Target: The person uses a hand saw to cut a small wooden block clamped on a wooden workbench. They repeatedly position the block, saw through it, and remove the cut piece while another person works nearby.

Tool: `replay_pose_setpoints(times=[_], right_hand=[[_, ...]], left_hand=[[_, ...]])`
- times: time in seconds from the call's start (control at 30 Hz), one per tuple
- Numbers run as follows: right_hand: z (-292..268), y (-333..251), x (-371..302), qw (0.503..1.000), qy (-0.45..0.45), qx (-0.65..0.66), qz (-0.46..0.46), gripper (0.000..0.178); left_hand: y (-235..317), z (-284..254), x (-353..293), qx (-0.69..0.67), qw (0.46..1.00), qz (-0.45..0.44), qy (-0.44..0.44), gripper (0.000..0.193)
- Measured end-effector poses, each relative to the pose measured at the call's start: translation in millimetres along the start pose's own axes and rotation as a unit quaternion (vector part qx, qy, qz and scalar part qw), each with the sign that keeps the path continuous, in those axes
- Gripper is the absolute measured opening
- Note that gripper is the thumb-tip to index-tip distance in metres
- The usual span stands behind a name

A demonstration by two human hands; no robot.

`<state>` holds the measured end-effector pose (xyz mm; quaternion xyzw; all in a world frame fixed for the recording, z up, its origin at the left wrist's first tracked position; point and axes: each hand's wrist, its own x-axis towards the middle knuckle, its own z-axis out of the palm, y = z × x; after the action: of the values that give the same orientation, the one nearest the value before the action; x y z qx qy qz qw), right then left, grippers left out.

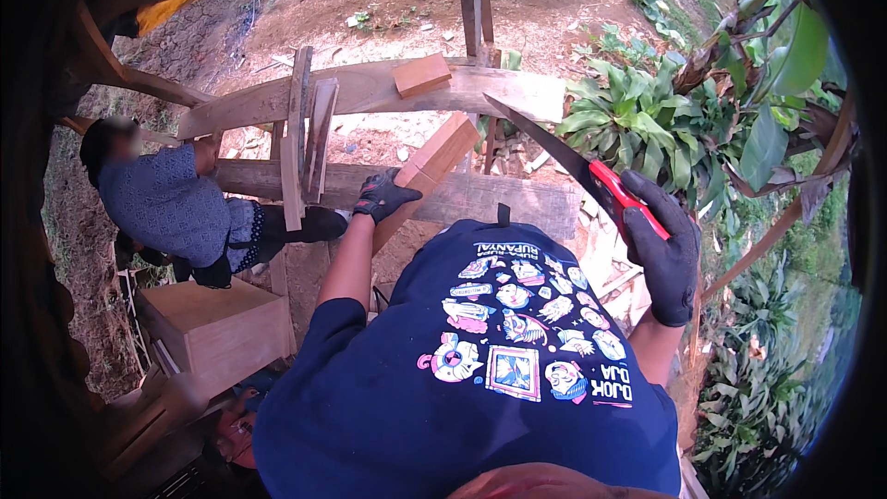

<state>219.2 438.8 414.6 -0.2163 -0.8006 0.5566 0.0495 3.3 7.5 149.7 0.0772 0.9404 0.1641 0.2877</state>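
Observation:
My left hand point(382, 197), in a dark glove, is closed on a reddish-brown wooden beam point(445, 152). The beam slants up and away to the right, its far end close to the far plank, and a thin line crosses its face just beyond my fingers. In my gloved right hand point(667, 248) is a handsaw with a red handle point(630, 198). Its dark, tapering blade point(547, 140) points up and left, the tip near the far plank and apart from the beam. My fingers wrap the saw's handle.
A short wood block point(422, 76) lies on the far plank point(356, 91); a nearer plank point(504, 201) runs below. Thin boards point(305, 143) rest across both. At left is another person point(171, 199), with a wooden box point(217, 322) below. Leafy plants point(637, 115) grow at right.

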Motion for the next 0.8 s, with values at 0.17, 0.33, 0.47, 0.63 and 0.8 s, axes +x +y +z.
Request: replay_pose_setpoints(times=[0.17, 0.33, 0.47, 0.63, 0.8], right_hand=[[18, 72, 0, 0.994, 0.102, -0.003, 0.048, 0.042], [52, 87, 7, 0.982, 0.156, 0.034, 0.105, 0.039], [72, 104, 13, 0.983, 0.177, -0.009, 0.045, 0.033], [75, 106, 13, 0.983, 0.184, -0.009, 0.024, 0.034], [75, 102, 2, 0.984, 0.162, -0.002, 0.068, 0.036]], left_hand=[[-1, -34, -6, -0.1, 0.991, 0.005, 0.089, 0.083], [14, -62, 9, -0.456, 0.883, 0.045, 0.103, 0.056], [42, -91, 30, -0.659, 0.734, 0.108, 0.125, 0.048], [90, -131, 36, -0.777, 0.595, 0.161, 0.123, 0.055], [98, -143, 31, -0.815, 0.536, 0.179, 0.127, 0.056]])
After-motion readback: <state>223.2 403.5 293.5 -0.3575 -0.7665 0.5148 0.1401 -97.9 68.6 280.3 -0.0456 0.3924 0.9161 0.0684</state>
